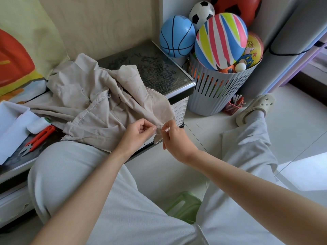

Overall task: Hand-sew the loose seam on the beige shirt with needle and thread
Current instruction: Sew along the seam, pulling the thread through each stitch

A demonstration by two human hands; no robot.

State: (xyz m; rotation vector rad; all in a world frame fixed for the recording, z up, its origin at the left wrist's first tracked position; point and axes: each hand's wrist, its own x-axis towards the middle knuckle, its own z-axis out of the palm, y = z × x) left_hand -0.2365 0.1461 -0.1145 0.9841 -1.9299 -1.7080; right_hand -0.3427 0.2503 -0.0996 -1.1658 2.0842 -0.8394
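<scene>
A low dark table (pixel 159 68) fills the left and middle of the view, and the beige shirt (pixel 99 96) lies crumpled across it. The shirt's bulk spreads away to the left and ahead of the hands, while 1 corner spills over the table's near right corner. To the right, on the floor, stands a grey slatted basket (pixel 212 96) heaped with balls. On the table's left end sits a white tray (pixel 12 121).

Both hands meet at that overhanging corner of the shirt. The left hand (pixel 139 129) has its fingers curled in, with thumb and forefinger pinching the raw edge on the table side. The right hand (pixel 174 137) pinches the same edge from the free side, its other fingers loosely bent. The short stretch of frayed edge (pixel 159 129) held between the 2 hands runs roughly left to right and looks lightly taut. Both hands are equally close to it, so either could drive a stitch along that line.

Orange thread snips (pixel 40 137) and a white spool (pixel 38 125) lie well apart from the hands, by the tray. Needle and thread are too fine to make out, so I cannot tell which hand, if either, holds them.
</scene>
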